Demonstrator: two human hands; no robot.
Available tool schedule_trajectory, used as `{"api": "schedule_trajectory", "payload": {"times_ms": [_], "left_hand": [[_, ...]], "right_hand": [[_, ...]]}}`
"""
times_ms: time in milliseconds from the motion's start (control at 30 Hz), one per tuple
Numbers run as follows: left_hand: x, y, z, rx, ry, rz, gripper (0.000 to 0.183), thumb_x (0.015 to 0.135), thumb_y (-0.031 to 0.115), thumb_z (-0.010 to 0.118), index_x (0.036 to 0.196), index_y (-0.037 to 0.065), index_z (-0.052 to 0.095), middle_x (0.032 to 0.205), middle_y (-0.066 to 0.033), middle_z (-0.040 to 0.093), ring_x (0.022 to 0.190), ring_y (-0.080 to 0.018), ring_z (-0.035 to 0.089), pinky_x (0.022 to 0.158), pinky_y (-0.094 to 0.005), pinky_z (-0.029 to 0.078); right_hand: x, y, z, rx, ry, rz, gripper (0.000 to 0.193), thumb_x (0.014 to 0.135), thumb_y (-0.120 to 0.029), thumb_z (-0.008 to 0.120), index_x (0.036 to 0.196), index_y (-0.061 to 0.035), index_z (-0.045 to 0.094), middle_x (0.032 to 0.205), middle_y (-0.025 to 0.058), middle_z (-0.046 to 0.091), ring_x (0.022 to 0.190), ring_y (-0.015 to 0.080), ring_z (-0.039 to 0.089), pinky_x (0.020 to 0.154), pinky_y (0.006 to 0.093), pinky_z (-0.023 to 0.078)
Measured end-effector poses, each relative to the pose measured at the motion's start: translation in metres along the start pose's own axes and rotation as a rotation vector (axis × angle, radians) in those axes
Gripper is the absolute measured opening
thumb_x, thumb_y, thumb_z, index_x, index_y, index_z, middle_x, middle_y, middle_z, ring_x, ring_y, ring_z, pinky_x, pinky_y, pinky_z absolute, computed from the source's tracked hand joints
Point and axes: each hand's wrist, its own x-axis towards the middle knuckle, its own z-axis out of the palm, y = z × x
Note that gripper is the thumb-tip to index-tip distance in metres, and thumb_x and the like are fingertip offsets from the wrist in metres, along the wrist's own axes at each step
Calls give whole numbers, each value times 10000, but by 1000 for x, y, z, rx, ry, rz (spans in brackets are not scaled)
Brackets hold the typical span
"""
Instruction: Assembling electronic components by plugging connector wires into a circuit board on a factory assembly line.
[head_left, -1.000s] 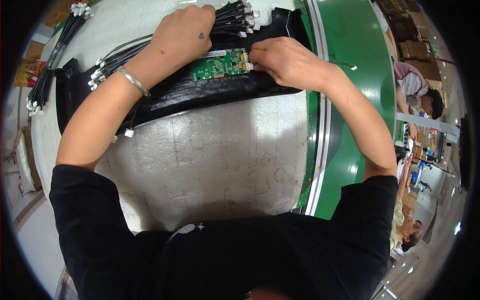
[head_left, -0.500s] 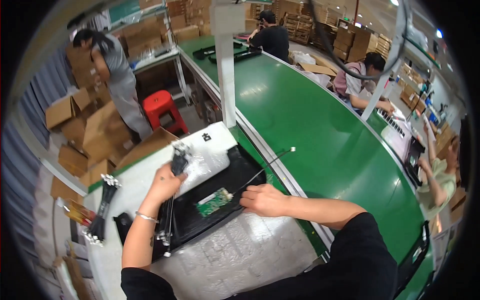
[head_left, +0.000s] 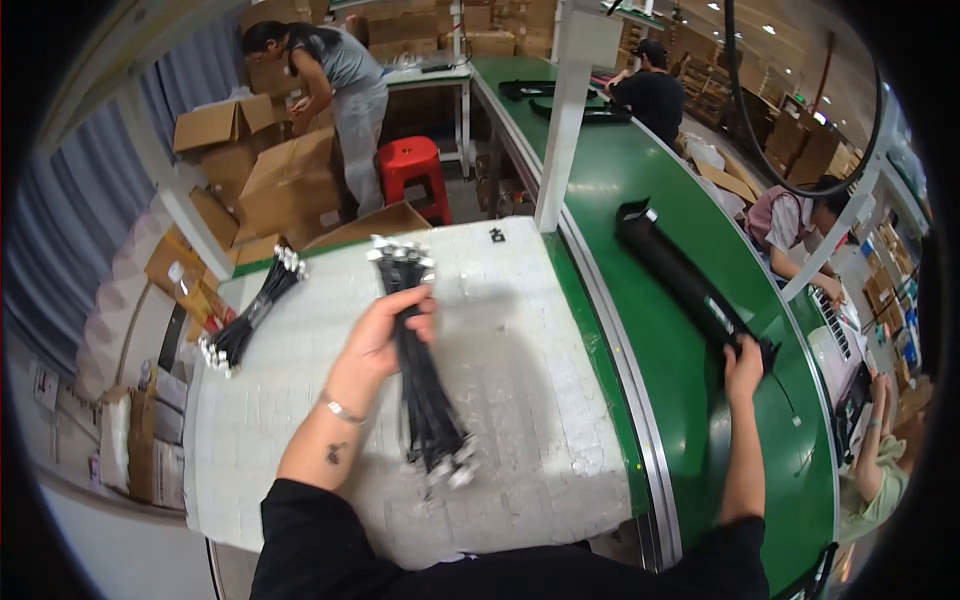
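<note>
My left hand [head_left: 385, 330] is closed round a bundle of black cables [head_left: 425, 390] with white connectors at both ends, held over the white padded work surface [head_left: 530, 400]. Off to the right, my right hand [head_left: 743, 368] grips the near end of a long black plastic housing [head_left: 685, 285] on the green conveyor belt [head_left: 640, 420]. A thin cable with a pale plug trails from that end. At the left of the padded surface lies a second bundle of black cables [head_left: 255, 315], tied the same way.
A white post [head_left: 565, 130] rises at the pad's far right corner. Beyond stand a red stool [head_left: 410, 170], cardboard boxes [head_left: 290, 180] and a standing person [head_left: 340, 90]. More black housings [head_left: 580, 112] lie far along the belt. Other people work along its right side.
The black housing with its green circuit board has gone from the padded surface to the belt, carried by my right hand. My left hand keeps the cable bundle, now clear of the housing.
</note>
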Motion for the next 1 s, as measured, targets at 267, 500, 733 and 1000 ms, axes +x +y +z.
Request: {"api": "schedule_trajectory", "payload": {"times_ms": [267,500,733,1000], "left_hand": [[57,-68,-38,90,147,84,103,748,27,569,822,-25,520,792,-126,579,689,-241,591,673,-362,519],[67,-72,-44,126,123,118,184,772,25,588,940,9,514,833,-115,592,819,-264,605,731,-366,520],[68,-75,-48,67,123,123,83,811,94,578,825,51,508,655,0,478,590,-123,481,572,-248,441],[64,-28,-80,30,282,298,213,861,194,549,946,0,530,590,32,467,503,-58,475,466,-168,421]], "right_hand": [[47,-224,74,1137,-683,12,451,789,-209,629,1140,31,478,908,92,614,774,142,590,666,261,475],[-20,-357,74,1345,-1067,260,368,852,-312,539,1051,-4,546,872,58,607,704,100,557,603,229,451],[8,-338,44,1732,-557,571,228,878,-189,496,976,-2,583,717,7,577,588,44,468,533,197,382],[6,-338,36,592,-46,-146,78,830,-98,491,855,-47,544,801,111,565,771,247,563,699,367,451]]}}
